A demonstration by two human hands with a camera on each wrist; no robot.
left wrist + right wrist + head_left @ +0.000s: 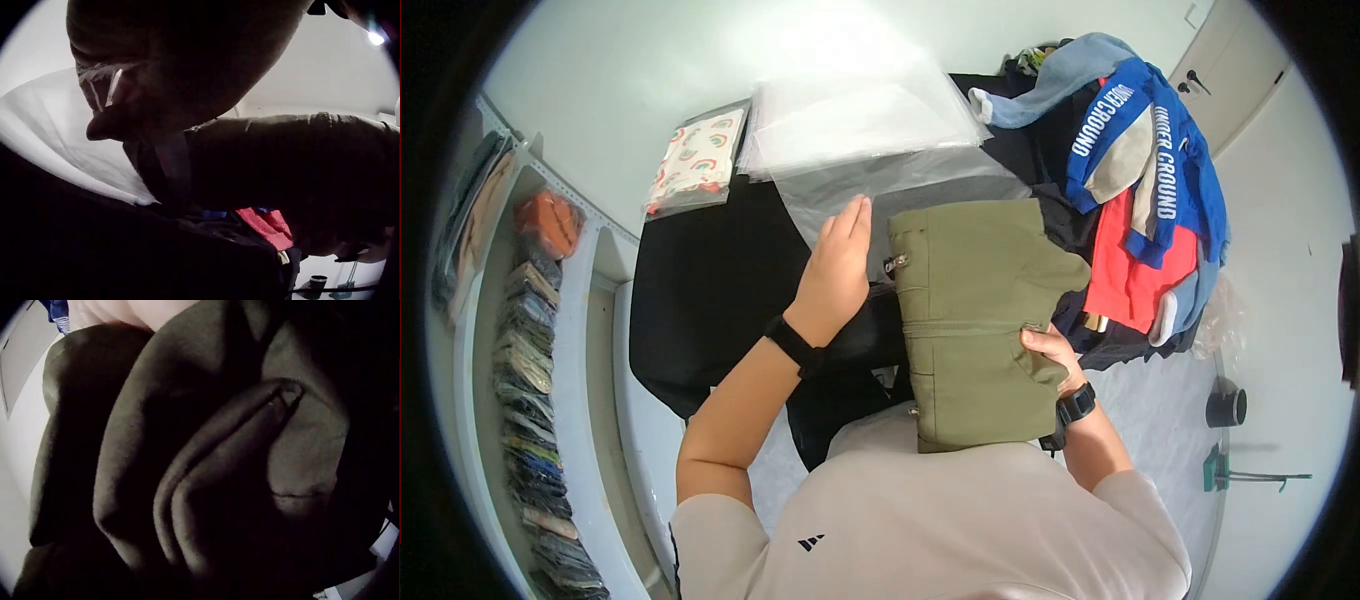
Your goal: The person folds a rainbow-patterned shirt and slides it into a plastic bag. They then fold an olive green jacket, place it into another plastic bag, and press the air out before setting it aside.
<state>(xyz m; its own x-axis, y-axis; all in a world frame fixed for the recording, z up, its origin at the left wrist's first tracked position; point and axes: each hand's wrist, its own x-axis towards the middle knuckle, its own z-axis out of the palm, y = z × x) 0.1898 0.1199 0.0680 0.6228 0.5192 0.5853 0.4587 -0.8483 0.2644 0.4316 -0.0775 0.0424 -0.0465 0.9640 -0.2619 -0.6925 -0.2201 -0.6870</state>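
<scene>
A folded olive-green zip jacket (980,390) is held up in front of the person's chest. The right hand (1055,350) grips its right edge, thumb on top and the other fingers hidden beneath. Soft folded layers of the jacket (131,450) fill the right wrist view, with part of the right hand (134,309) at the top. Left of the jacket, the left hand (837,265) is raised with straight fingers together and holds nothing. In the left wrist view that hand (181,56) shows dark, near the jacket's side (281,162).
Clear plastic bags (850,125) lie stacked at the back of the black-covered table (700,280). To their left is a packed rainbow-print item (700,155). Blue, red and other clothes (1145,190) pile up at right. Shelves (475,330) of bagged garments line the left side.
</scene>
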